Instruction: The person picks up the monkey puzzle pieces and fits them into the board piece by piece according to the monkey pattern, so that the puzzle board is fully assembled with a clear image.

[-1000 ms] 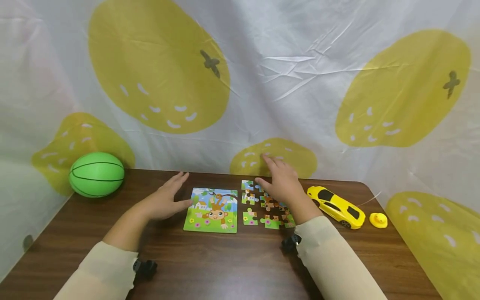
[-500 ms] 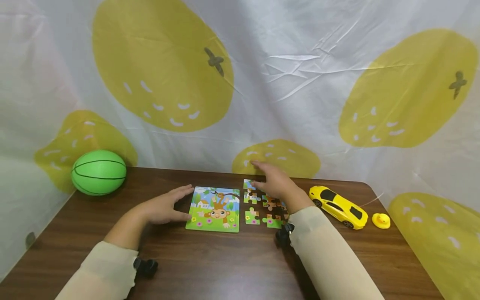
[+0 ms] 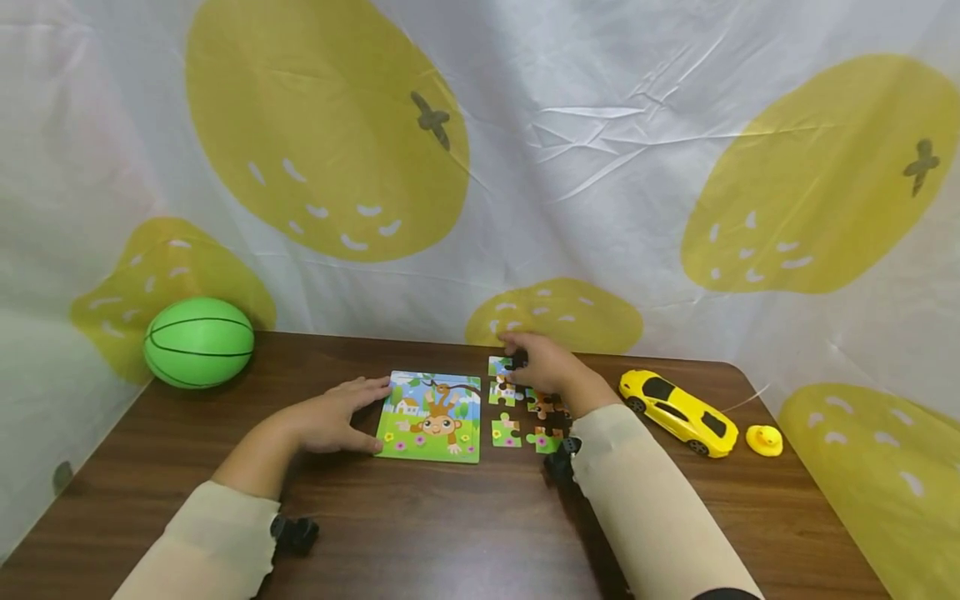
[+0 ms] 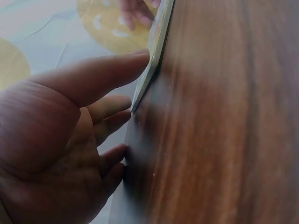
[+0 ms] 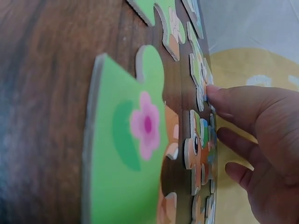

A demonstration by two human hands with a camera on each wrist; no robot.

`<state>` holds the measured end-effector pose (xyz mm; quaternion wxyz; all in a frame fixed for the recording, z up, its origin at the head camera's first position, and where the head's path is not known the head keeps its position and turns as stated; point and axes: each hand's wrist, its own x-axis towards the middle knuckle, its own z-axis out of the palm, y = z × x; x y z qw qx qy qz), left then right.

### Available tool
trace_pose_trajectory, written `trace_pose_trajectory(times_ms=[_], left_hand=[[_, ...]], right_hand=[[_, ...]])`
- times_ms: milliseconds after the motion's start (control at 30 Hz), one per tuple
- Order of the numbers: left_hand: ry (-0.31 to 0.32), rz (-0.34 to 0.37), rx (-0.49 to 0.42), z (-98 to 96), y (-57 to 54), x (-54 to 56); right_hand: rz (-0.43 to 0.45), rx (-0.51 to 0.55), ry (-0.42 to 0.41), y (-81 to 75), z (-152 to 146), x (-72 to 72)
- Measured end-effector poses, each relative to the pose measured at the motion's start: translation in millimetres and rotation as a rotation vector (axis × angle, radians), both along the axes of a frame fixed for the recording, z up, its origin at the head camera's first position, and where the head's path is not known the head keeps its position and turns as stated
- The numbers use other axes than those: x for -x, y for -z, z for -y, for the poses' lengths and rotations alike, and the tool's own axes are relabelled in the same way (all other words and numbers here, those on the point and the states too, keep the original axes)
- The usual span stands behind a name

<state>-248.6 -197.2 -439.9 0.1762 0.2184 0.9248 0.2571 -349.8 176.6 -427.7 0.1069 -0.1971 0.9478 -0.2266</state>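
A square puzzle board with a monkey picture point(image 3: 431, 421) lies flat on the table. My left hand point(image 3: 324, 418) is at the board's left side, fingers spread, thumb near the lower left corner. In the left wrist view the thumb tip meets the edge of the board point(image 4: 159, 51). Loose jigsaw pieces point(image 3: 506, 432) lie right of the board, set out in rows. My right hand point(image 3: 549, 363) reaches over the back rows, thumb and forefinger apart. In the right wrist view its thumb tip overlaps a far piece; a green piece with a pink flower point(image 5: 124, 154) is nearest the camera.
Right of the pieces stands a yellow toy car point(image 3: 678, 414), beside a small yellow rubber duck point(image 3: 764, 440). A green ball point(image 3: 198, 342) sits at the table's back left corner. A white curtain with yellow fruit prints point(image 3: 570, 192) hangs behind the brown wooden table point(image 3: 420, 525).
My right hand has moved left and lowered toward the back left pieces, its thumb and forefinger closer together. My left hand has come in against the board's left side.
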Motion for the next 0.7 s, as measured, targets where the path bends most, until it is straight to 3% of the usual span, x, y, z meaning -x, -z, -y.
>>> trace_pose_trajectory(times_ms=[367, 500, 700], left_hand=[[0.010, -0.017, 0.027, -3.9, -1.5, -2.1], [0.004, -0.013, 0.027, -5.2, -1.3, -1.5], [0.004, -0.013, 0.029, -6.2, -1.1, -3.2]], right_hand=[[-0.028, -0.062, -0.017, -1.0, 5.2, 2.6], [-0.001, -0.072, -0.014, -1.5, 6.8, 1.6], [-0.053, -0.066, -0.083, -7.3, 9.7, -2.9]])
